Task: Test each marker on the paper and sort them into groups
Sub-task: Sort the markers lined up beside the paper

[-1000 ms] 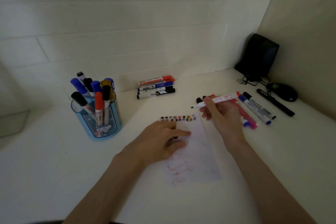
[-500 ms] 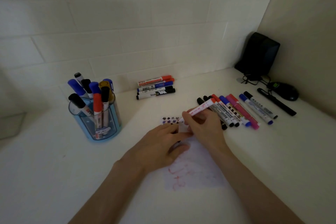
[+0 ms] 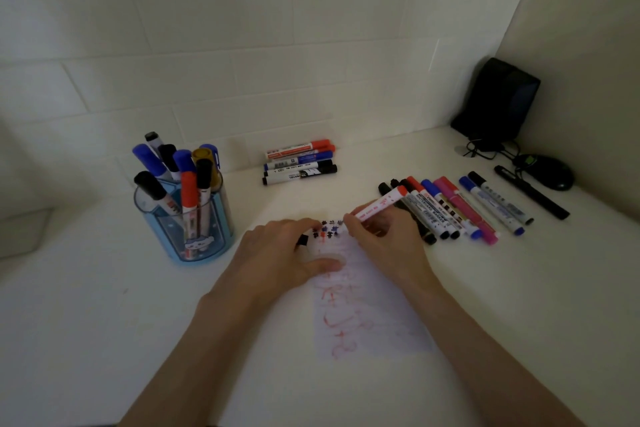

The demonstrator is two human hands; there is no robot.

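My right hand [image 3: 384, 243] grips a white marker with a red end [image 3: 379, 205], tilted, its tip down at the top edge of the paper [image 3: 377, 322]. The paper carries red scribbles and a row of small coloured test marks [image 3: 325, 229] along its top. My left hand [image 3: 284, 256] rests on the paper's left part, thumb flat on the sheet. A small black cap [image 3: 303, 240] shows between its curled fingers. A blue pen cup [image 3: 188, 229] at the left holds several markers.
Several markers lie side by side in a row [image 3: 450, 208] right of my right hand. Another group of markers [image 3: 299, 163] lies by the tiled wall. A black pen [image 3: 533, 198], a mouse [image 3: 550, 172] and a black box [image 3: 498, 100] fill the right corner.
My right hand carried the marker left and down from above the right-hand row to the paper's top edge. My left hand stayed on the paper.
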